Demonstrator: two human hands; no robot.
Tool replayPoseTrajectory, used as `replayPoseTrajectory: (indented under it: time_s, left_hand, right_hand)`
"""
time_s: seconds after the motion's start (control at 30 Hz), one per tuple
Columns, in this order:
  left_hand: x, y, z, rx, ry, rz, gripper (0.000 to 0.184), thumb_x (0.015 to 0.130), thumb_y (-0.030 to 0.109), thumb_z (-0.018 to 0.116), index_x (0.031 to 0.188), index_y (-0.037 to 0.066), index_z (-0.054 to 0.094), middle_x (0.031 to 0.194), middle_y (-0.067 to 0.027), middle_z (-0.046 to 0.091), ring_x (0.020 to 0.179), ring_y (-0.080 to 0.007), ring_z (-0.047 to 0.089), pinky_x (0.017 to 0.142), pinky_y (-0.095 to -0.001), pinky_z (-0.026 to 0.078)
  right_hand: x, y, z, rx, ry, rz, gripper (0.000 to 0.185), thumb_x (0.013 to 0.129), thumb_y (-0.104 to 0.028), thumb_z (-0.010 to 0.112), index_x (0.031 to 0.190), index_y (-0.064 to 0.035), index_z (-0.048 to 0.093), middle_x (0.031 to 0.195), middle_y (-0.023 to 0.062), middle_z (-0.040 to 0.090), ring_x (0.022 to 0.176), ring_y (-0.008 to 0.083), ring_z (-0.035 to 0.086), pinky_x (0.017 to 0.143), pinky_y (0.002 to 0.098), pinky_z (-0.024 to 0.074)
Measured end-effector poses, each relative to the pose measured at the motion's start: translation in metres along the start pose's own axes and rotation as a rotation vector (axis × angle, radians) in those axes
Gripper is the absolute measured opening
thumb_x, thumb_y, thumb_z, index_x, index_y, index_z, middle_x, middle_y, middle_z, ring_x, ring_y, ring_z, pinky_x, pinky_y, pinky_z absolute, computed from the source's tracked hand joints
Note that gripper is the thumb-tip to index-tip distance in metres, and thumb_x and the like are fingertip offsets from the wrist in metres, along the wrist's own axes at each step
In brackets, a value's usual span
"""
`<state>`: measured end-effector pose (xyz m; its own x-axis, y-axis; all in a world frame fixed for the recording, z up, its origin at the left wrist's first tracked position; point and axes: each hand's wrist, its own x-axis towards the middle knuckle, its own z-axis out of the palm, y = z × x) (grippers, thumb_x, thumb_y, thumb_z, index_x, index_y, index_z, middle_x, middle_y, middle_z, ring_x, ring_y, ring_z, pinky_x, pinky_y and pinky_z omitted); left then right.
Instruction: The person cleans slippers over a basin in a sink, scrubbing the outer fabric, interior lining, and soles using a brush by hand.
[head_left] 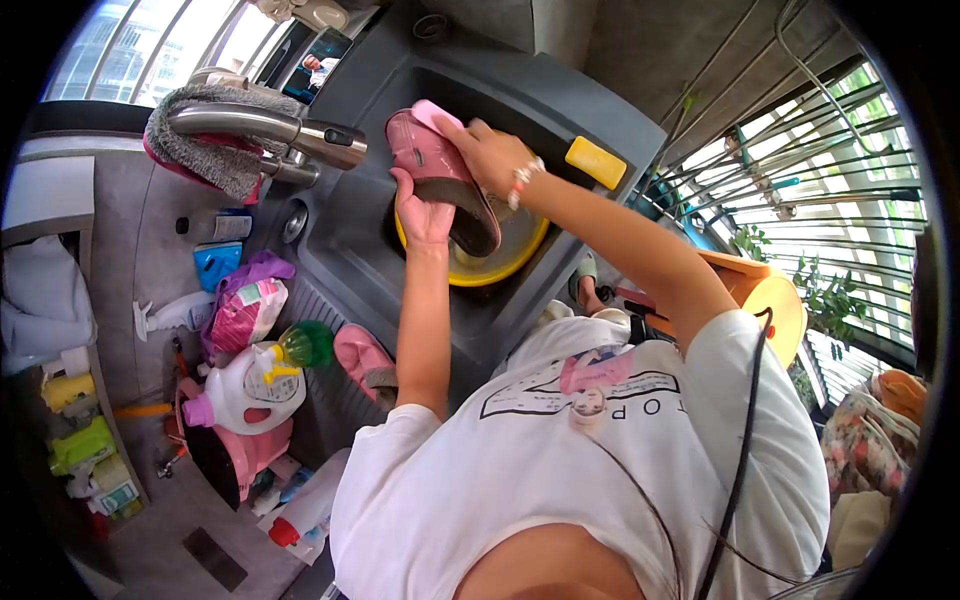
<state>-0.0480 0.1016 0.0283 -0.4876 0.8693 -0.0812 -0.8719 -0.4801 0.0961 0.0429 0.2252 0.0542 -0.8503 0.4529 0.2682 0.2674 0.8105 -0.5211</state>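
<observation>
Pink shoe [452,190] is being held over the yellow basin [490,277], long axis running from far-left to near-right. Left hand [425,214] is clasping its near-left side; right hand [492,158] is pressing a light-pink piece [431,112] against its far end.

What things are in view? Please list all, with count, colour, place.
Sink: 1, grey, centre
Basin: 1, yellow, in sink
Held slipper: 1, pink, over basin
Second slipper: 1, pink, left of basin
Pad: 1, pink, on held slipper
Block: 1, yellow, sink's right rim
Faucet: 1, metallic, upper left
Fuzzy item: 1, grey, beside faucet
Screen: 1, multicoloured, upper left
Jug: 1, white, left
Spray bottle: 1, white, left
Bag: 1, purple, left
Smaller items: many, mixed, left
Seat: 1, orange, right
Shirt: 1, white, bottom
Left hand: 1, bare, gripping held slipper
Right hand: 1, bare, on pad
</observation>
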Motion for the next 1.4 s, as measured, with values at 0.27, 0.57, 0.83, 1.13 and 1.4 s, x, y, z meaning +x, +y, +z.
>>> replayPoseTrajectory:
  time_s: [0.27,0.57,0.83,1.13,1.4]
  left_hand:
    - [-0.008,-0.017,0.017,0.181,-0.096,0.107,0.062,0.087,0.035,0.058,0.136,0.004,0.035,0.138,-0.0142,0.039,0.128,-0.0311,0.035,0.109,-0.0475,0.028]
    - [-0.004,-0.018,0.003,0.246,0.150,0.021,0.068,0.093,0.054,0.033,0.142,0.007,0.027,0.144,-0.0151,0.032,0.132,-0.0344,0.031,0.109,-0.0499,0.024]
    - [0.011,-0.012,-0.008,0.095,-0.065,-0.030,0.061,0.096,0.047,0.029,0.142,0.006,0.029,0.144,-0.0146,0.033,0.131,-0.0340,0.033,0.110,-0.0487,0.023]
    - [0.021,-0.008,-0.012,0.015,-0.022,-0.039,0.061,0.096,0.047,0.027,0.139,0.004,0.032,0.142,-0.0161,0.036,0.130,-0.0335,0.034,0.109,-0.0485,0.025]
    - [0.012,-0.007,-0.015,0.151,0.059,0.026,0.060,0.097,0.046,0.021,0.140,0.005,0.030,0.143,-0.0164,0.033,0.131,-0.0351,0.032,0.110,-0.0490,0.023]
  right_hand:
    - [0.009,-0.015,-0.008,0.055,-0.072,-0.090,0.060,0.085,-0.013,0.048,0.140,-0.0265,0.027,0.097,0.0216,0.057,0.079,0.0396,0.063,0.065,0.0458,0.0509]
    - [-0.040,-0.014,-0.027,-0.049,-0.337,-0.072,0.055,0.088,-0.014,0.044,0.139,-0.0252,0.027,0.102,0.0260,0.057,0.079,0.0393,0.064,0.064,0.0454,0.0529]
    - [-0.067,-0.014,-0.013,-0.098,-0.437,0.018,0.067,0.088,-0.012,0.039,0.144,-0.0380,0.013,0.092,0.0221,0.057,0.078,0.0373,0.064,0.068,0.0437,0.0530]
    - [-0.044,-0.009,-0.012,-0.093,-0.245,-0.029,0.064,0.086,-0.006,0.041,0.142,-0.0315,0.022,0.096,0.0238,0.057,0.074,0.0365,0.064,0.061,0.0419,0.0533]
    - [-0.018,-0.010,0.006,-0.159,-0.206,-0.035,0.059,0.086,-0.010,0.043,0.141,-0.0255,0.025,0.091,0.0214,0.058,0.068,0.0360,0.064,0.057,0.0430,0.0532]
